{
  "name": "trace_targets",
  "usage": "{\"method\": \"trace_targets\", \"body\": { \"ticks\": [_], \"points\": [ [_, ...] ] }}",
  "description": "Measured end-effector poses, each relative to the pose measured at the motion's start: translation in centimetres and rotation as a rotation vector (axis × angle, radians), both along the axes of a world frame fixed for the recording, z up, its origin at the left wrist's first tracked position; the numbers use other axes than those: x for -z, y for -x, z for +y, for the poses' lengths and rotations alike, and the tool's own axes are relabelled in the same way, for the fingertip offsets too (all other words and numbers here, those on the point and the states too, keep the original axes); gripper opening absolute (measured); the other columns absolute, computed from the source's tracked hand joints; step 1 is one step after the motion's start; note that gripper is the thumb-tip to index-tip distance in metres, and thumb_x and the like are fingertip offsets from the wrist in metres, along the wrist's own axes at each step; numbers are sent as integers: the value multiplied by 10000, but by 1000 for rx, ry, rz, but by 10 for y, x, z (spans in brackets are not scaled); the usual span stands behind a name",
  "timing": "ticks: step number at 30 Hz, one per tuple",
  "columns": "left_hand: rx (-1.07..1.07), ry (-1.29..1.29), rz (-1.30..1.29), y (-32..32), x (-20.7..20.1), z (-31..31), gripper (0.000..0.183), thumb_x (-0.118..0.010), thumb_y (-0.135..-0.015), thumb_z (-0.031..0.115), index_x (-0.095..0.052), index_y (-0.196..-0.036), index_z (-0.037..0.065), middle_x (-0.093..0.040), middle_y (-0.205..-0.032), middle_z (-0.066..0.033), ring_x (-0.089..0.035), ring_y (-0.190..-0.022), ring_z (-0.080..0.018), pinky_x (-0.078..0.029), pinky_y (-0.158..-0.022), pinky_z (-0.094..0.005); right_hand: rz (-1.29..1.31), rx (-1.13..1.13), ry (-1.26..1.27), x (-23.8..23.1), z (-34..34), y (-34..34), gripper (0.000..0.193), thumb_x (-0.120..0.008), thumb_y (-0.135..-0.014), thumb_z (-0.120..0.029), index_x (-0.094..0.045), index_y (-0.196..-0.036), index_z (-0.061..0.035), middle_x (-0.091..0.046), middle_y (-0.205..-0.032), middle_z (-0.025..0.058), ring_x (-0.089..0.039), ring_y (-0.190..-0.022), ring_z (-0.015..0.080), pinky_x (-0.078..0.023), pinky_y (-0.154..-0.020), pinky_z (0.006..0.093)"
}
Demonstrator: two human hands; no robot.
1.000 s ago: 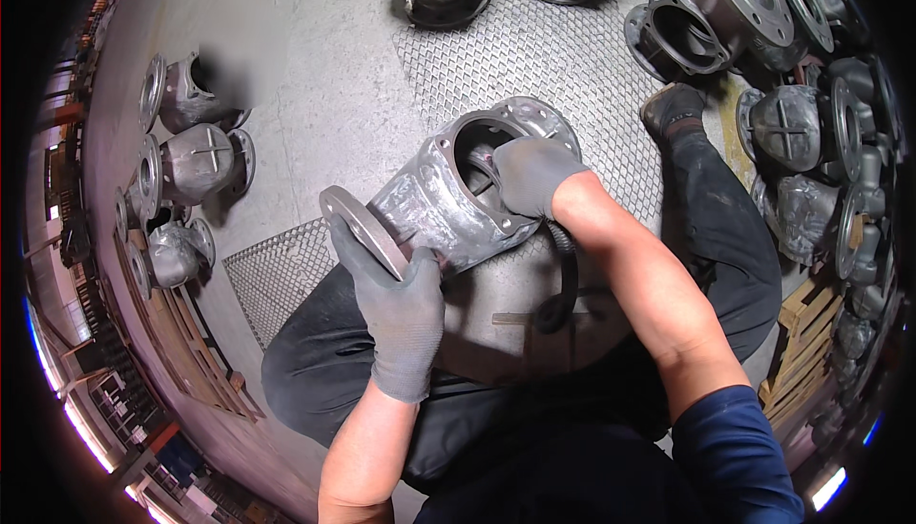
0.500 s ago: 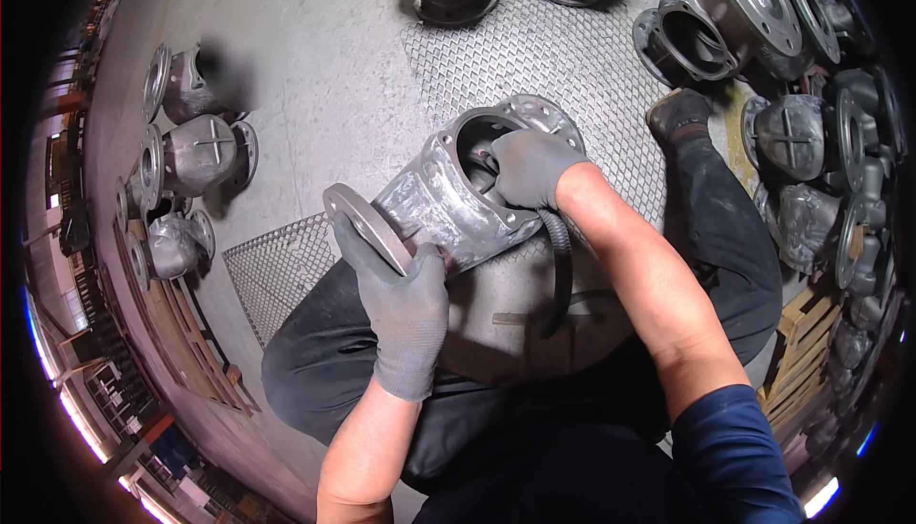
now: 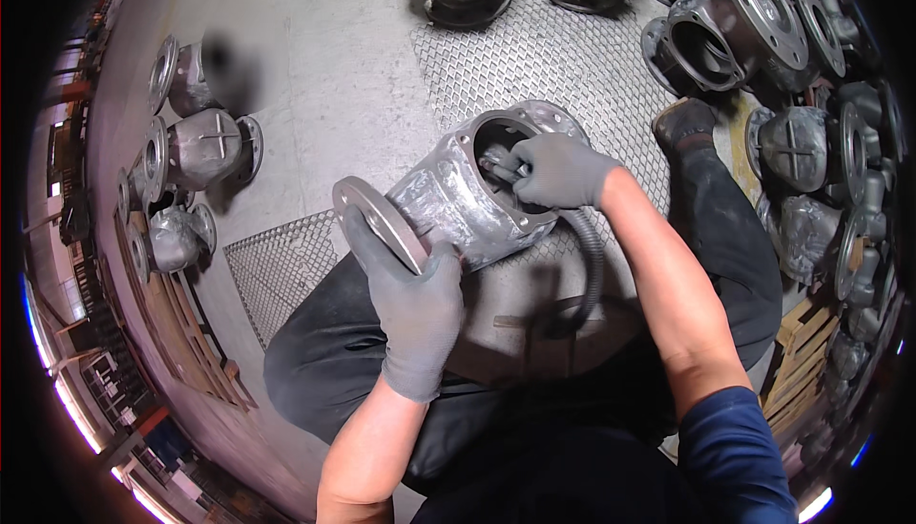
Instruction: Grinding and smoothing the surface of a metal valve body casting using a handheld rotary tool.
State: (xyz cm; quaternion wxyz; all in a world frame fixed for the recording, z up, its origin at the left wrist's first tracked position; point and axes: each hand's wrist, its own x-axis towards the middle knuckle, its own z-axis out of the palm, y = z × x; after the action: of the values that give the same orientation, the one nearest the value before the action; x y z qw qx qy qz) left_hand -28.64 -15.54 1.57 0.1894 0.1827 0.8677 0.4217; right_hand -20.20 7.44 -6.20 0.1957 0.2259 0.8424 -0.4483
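Observation:
A grey cast metal valve body (image 3: 444,201) lies tilted in front of me, between my legs. My left hand (image 3: 405,309), in a grey knit glove, is closed round the edge of its near-left flange (image 3: 382,223). At the round top opening, my gloved right hand (image 3: 558,171) is closed on a small silvery tool (image 3: 498,159) reaching inside. The fingers and the rim hide most of that tool. A black ribbed hose (image 3: 593,257) comes out from beneath the right hand and curves down toward the floor.
More flanged castings (image 3: 205,147) stand at the left, some by a wooden pallet (image 3: 196,343). Others (image 3: 744,32) crowd the far right and far side. Metal mesh (image 3: 520,61) covers part of the floor. Another pallet (image 3: 801,357) lies at the right, beyond my leg.
My right hand has drawn back slightly to the right, baring more of the opening and the silvery tool. The hose has swung right. My left hand keeps its hold on the flange.

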Motion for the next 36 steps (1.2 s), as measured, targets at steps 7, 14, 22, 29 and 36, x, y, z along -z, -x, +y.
{"method": "trace_targets", "body": {
  "ticks": [7,14,22,29,36],
  "points": [
    [2,54,46,9,-7,21,957,-706,-809,132,-223,-1571,-191,-328,-1597,-399,-287,-1537,-502,-234,-1290,-494,199,349,44,-31,-3,-94,433,-694,-857,-188,-728,-1260,-32,-730,-874,173,-703,-807,265,-556,-790,382],
    [86,-10,245,12,-5,38,899,-718,-808,105,-309,-1590,-63,-530,-1382,-284,-591,-1246,-386,-491,-1079,-449,215,569,118,-41,-13,-146,479,-612,-902,-93,-661,-1372,-22,-724,-1053,154,-675,-913,180,-548,-894,334],
    [96,21,195,32,-1,29,873,-695,-802,112,-338,-1566,-110,-545,-1442,-332,-551,-1348,-459,-425,-1167,-435,176,821,195,-28,-11,-168,493,-585,-923,-76,-633,-1406,7,-745,-1028,123,-688,-847,155,-563,-819,317],
    [57,42,32,47,2,7,904,-648,-807,86,-289,-1622,-71,-521,-1514,-270,-590,-1321,-334,-455,-1121,-376,256,643,31,37,-53,-155,581,-545,-939,-151,-555,-1518,-107,-722,-1204,265,-723,-1045,413,-562,-965,452],
    [-5,-41,-115,34,-9,13,905,-609,-816,-20,-252,-1646,-66,-537,-1465,-205,-605,-1212,-229,-514,-1013,-318,328,557,-136,80,-34,-113,478,-490,-972,-92,-598,-1436,-45,-698,-1257,279,-675,-1119,469,-537,-1003,518]
  ]
}}
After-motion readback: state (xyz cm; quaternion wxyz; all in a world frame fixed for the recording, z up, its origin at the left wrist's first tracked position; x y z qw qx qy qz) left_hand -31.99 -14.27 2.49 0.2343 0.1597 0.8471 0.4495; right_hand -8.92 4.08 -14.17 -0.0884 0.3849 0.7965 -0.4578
